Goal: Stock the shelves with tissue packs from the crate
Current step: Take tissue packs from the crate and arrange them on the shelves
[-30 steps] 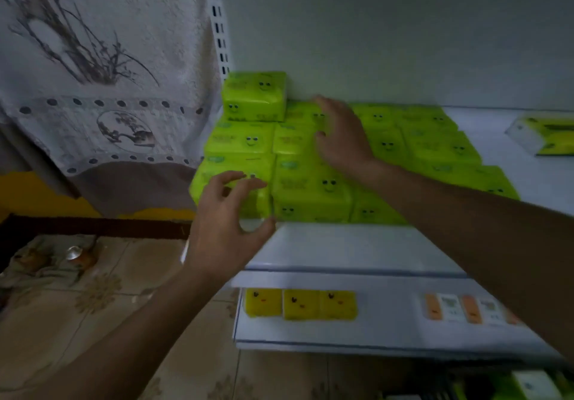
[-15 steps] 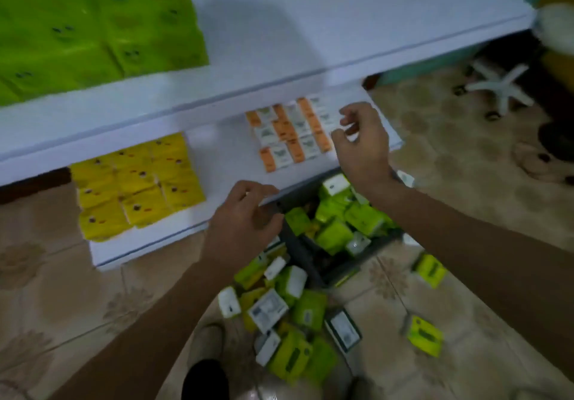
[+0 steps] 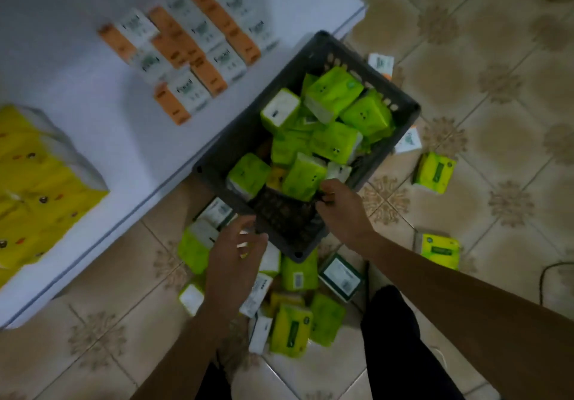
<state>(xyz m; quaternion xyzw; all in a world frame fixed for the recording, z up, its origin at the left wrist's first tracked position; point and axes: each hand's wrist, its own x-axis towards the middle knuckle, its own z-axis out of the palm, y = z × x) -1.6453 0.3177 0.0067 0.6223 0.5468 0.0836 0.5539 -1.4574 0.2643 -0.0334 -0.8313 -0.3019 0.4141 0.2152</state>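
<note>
While the right hand [image 3: 338,205] is curling its fingers against a green pack [image 3: 302,179] in the crate [image 3: 324,48], grip unclear, the left hand [image 3: 233,255] is hovering spread and empty over floor packs [image 3: 292,328]; a hasty pinch is risking slipping on slick, soft film; heaped blocky packs are threatening to tumble over the rigid perforated wall beside the smooth white shelf [image 3: 93,95].

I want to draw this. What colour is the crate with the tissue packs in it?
The crate is dark grey; the head view shows it best.
</note>
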